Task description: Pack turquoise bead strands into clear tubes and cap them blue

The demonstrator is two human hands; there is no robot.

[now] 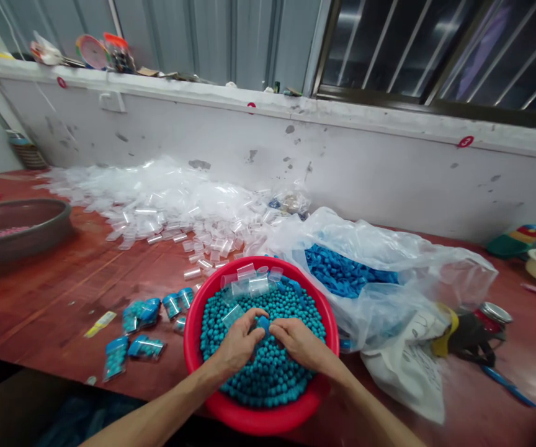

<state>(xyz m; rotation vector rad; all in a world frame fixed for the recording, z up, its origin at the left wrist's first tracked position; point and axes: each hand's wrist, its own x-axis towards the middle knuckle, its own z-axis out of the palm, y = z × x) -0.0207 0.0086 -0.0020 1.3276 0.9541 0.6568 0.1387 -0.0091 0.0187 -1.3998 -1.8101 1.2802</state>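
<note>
A red basin point(330, 335) full of small teal beads point(268, 372) stands at the table's front edge. Over the beads, my left hand point(240, 338) curls its thumb and fingers around a small blue cap point(263, 323). Whether a clear tube sits under that cap is hidden by my fingers. From the other side my right hand point(298, 341) is closed, its thumb and fingertips pinched at the cap's right edge. Several empty clear plastic tubes point(252, 285) lie on the beads at the basin's far side, with a few blue caps point(291, 285) beside them.
Left of the basin lie bead-filled tubes with blue caps point(116, 357) and a yellow-and-white strip point(100, 324). Behind spreads a heap of clear tubes point(170, 192). A plastic bag of blue caps point(342, 273) sits right, near a white cloth bag point(412, 366). A grey basin point(58, 223) stands far left.
</note>
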